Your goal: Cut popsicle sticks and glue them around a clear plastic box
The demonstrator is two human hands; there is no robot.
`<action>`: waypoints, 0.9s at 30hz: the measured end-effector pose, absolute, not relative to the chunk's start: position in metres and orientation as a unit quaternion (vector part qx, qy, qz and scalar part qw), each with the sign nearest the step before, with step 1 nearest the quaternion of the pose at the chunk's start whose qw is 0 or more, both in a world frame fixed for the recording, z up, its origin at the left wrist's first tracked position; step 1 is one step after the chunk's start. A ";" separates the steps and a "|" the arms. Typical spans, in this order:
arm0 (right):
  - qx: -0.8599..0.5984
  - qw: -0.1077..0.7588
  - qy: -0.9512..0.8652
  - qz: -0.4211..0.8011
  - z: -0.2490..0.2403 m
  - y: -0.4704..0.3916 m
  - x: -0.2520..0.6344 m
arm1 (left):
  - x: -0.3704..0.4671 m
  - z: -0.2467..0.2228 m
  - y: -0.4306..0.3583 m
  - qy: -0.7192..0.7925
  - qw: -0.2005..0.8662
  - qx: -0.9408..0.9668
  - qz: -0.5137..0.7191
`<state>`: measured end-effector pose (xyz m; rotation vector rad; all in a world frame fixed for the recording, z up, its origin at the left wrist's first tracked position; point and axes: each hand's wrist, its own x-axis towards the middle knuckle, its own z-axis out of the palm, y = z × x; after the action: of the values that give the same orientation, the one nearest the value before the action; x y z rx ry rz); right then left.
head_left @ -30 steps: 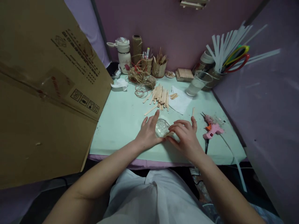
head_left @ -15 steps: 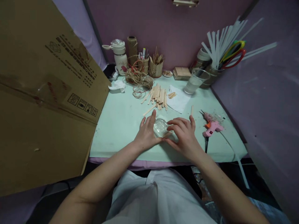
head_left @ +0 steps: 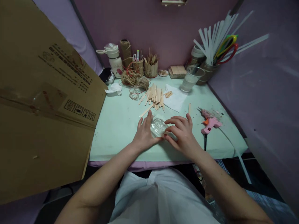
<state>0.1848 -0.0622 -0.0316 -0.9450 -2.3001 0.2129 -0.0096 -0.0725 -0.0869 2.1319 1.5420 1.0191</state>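
Note:
A small clear glass dish (head_left: 158,127) with a patterned surface sits on the table between my hands. My left hand (head_left: 146,133) is curved round its left side, fingers raised and thumb stretched along the near rim, gripping it. From the right, my right hand (head_left: 181,133) reaches to the near edge of the dish. Its thumb and index finger are pinched together close to my left thumb, the other fingers loosely bent. What lies in that pinch is too small and covered to make out.
Wooden craft sticks (head_left: 155,95) lie piled beyond my hands, beside a white tissue (head_left: 176,101). A pink glue gun (head_left: 210,123) rests at right. A plastic cup (head_left: 189,79), twine (head_left: 133,77) and a bottle (head_left: 115,60) stand behind. A large cardboard box (head_left: 46,109) borders the left.
The view has shifted slightly. The right thumb and index finger have come together at the dish's near edge; a light wooden piece visible there earlier is now hidden. The left hand keeps its place.

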 end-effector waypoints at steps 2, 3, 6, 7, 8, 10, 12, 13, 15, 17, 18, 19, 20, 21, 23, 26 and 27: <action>-0.361 0.321 -0.872 0.082 -0.032 -0.062 0.184 | -0.009 -0.086 -0.073 0.541 0.160 0.744 0.357; -0.362 0.322 -0.871 0.084 -0.032 -0.062 0.184 | -0.009 -0.086 -0.073 0.542 0.161 0.743 0.357; -0.364 0.328 -0.867 0.087 -0.033 -0.063 0.182 | -0.009 -0.084 -0.073 0.544 0.171 0.739 0.359; -0.366 0.330 -0.866 0.088 -0.033 -0.063 0.181 | -0.010 -0.084 -0.073 0.543 0.173 0.738 0.361; -0.369 0.333 -0.863 0.088 -0.032 -0.063 0.180 | -0.010 -0.084 -0.073 0.542 0.175 0.737 0.363; -0.383 0.340 -0.855 0.085 -0.032 -0.064 0.178 | -0.010 -0.084 -0.073 0.541 0.176 0.737 0.365; -0.399 0.341 -0.847 0.085 -0.032 -0.065 0.175 | -0.011 -0.084 -0.073 0.543 0.181 0.736 0.361; -0.405 0.340 -0.845 0.086 -0.032 -0.065 0.173 | -0.012 -0.084 -0.072 0.545 0.184 0.736 0.358; -0.408 0.337 -0.844 0.088 -0.032 -0.066 0.171 | -0.013 -0.084 -0.072 0.545 0.191 0.737 0.351; -0.407 0.335 -0.845 0.090 -0.033 -0.067 0.171 | -0.014 -0.083 -0.073 0.544 0.196 0.739 0.344; -0.407 0.336 -0.844 0.089 -0.033 -0.068 0.172 | -0.014 -0.082 -0.073 0.544 0.199 0.740 0.341; -0.409 0.341 -0.842 0.088 -0.034 -0.068 0.175 | -0.014 -0.081 -0.073 0.545 0.201 0.740 0.338; -0.411 0.349 -0.837 0.089 -0.034 -0.068 0.178 | -0.015 -0.080 -0.073 0.547 0.204 0.740 0.334; -0.414 0.362 -0.830 0.093 -0.035 -0.068 0.182 | -0.015 -0.079 -0.073 0.549 0.209 0.739 0.330; -0.423 0.391 -0.809 0.116 -0.039 -0.066 0.191 | -0.016 -0.077 -0.072 0.552 0.221 0.737 0.323; -0.440 0.398 -0.783 0.187 -0.050 -0.063 0.203 | -0.020 -0.075 -0.069 0.551 0.245 0.733 0.315; -0.447 0.389 -0.775 0.218 -0.055 -0.063 0.205 | -0.022 -0.074 -0.067 0.550 0.253 0.732 0.313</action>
<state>0.2055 -0.0628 -0.0552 -1.1354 -1.9710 0.5552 -0.0216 -0.0672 -0.0738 1.9900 1.4951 0.8510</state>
